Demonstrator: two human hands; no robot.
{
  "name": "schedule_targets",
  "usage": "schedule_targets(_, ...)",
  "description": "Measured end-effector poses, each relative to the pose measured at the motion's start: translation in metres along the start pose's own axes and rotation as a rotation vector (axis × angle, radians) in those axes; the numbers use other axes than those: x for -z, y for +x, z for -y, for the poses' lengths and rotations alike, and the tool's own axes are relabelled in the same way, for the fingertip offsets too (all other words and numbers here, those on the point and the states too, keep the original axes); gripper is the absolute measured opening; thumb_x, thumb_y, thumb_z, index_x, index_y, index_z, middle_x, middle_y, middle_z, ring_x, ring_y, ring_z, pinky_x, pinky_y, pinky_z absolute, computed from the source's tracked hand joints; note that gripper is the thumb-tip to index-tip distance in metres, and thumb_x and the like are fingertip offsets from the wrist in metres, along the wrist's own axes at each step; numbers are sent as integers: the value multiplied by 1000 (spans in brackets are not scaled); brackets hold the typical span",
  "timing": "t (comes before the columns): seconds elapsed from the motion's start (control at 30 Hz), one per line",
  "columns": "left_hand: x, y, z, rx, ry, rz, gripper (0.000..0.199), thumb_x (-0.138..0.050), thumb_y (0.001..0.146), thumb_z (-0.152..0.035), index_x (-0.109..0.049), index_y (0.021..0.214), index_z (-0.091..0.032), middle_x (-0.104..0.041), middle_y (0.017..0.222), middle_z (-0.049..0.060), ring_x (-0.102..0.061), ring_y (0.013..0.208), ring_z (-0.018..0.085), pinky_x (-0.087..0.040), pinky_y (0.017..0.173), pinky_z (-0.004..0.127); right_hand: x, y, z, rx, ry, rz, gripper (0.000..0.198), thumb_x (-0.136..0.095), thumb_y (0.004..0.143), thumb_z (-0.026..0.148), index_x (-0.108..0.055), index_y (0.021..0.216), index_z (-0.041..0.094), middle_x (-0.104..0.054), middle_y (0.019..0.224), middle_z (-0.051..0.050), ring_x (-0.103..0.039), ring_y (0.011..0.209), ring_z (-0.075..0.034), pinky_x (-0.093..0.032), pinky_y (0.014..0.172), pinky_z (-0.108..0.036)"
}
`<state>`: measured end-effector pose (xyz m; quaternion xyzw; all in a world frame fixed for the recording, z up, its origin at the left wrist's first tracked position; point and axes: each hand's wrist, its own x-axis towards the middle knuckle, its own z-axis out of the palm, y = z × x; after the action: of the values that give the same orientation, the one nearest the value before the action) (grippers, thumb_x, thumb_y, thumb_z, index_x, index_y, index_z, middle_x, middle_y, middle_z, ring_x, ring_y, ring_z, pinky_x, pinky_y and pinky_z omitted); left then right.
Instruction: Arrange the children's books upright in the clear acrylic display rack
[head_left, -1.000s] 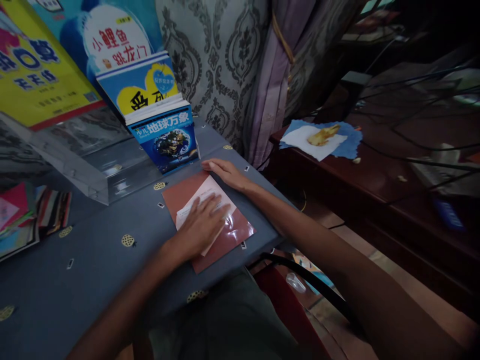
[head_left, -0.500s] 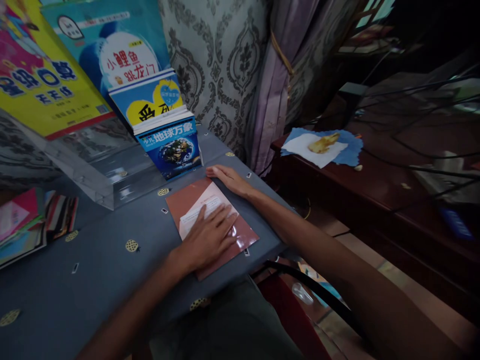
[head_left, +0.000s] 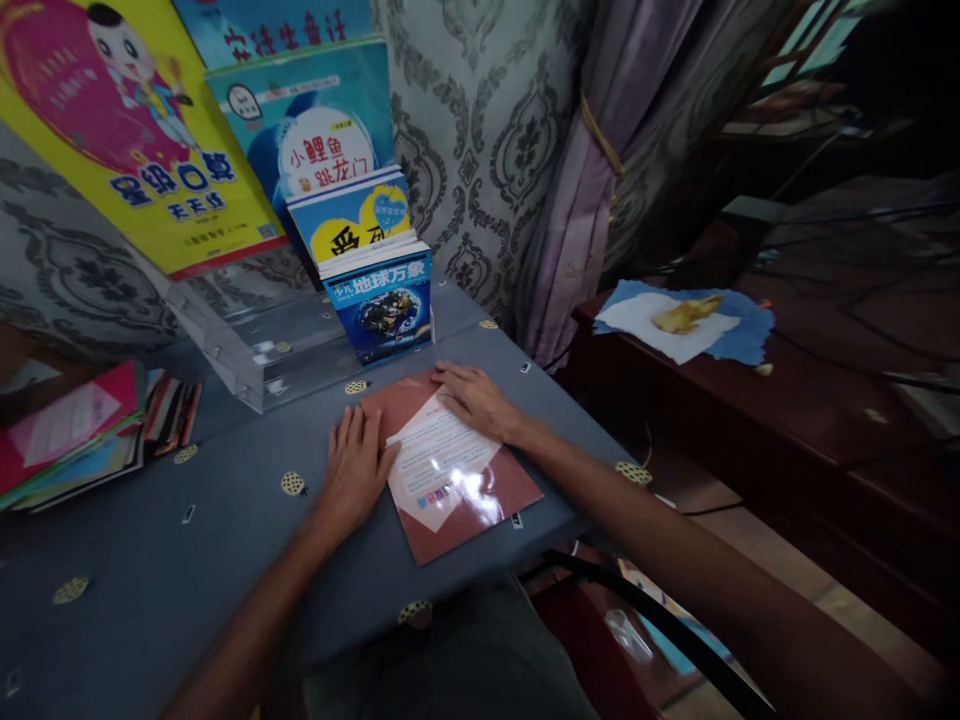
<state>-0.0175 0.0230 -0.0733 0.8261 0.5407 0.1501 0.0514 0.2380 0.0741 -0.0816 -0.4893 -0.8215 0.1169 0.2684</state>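
Note:
A thin booklet (head_left: 450, 525) with a reddish-brown cover and a white printed panel lies flat on the grey tablecloth (head_left: 247, 560), near the table's front right corner. Light glares off its glossy surface. My left hand (head_left: 354, 468) rests at the booklet's left edge, fingers spread, thumb reaching onto the cover. Across its upper right edge lies my right hand (head_left: 476, 400), fingers stretched out and palm down. Neither hand grips the booklet.
A clear stepped rack (head_left: 225, 365) behind the booklet holds several upright books, a blue one (head_left: 386, 310) in front and a yellow one (head_left: 187, 200) at left. Stacked booklets (head_left: 82, 440) lie far left. A dark red table (head_left: 675, 420) with a blue cloth (head_left: 739, 335) stands right.
My left hand has slid from the middle of the booklet to its left edge, uncovering the printed panel. My right hand has shifted onto the upper right edge. The view has turned slightly left.

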Motion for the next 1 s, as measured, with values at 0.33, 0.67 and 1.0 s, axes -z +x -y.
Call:
schedule_targets(0.33, 7, -2, 9, 34, -491, -57, 49, -45, 98, -42, -49, 140, -16, -52, 147, 19, -39, 145, 32, -30, 119, 58, -13, -22, 17, -76, -99, -44, 44, -41, 100, 31, -55, 139, 18, -48, 152, -18, -42, 143, -32, -36, 117, -55)
schedule_targets(0.67, 5, 3, 1, 432, -1486, -38, 72, -74, 78, -42, -46, 140, -18, -58, 143, 18, -58, 129, 32, -51, 105, 45, -19, -23, 29, -99, -121, -56, 42, -43, 99, 30, -58, 136, 17, -49, 150, -20, -42, 143, -33, -38, 116, -56)
schedule_targets(1.0, 26, 1, -15, 445, -1686, 171, 70, -85, 66, -30, -57, 129, -15, -76, 111, 13, -71, 106, 34, -60, 88, 44, -9, -26, 26, -189, 97, -139, 57, -52, 94, 43, -47, 144, 15, -44, 153, -22, -45, 140, -35, -42, 111, -55)
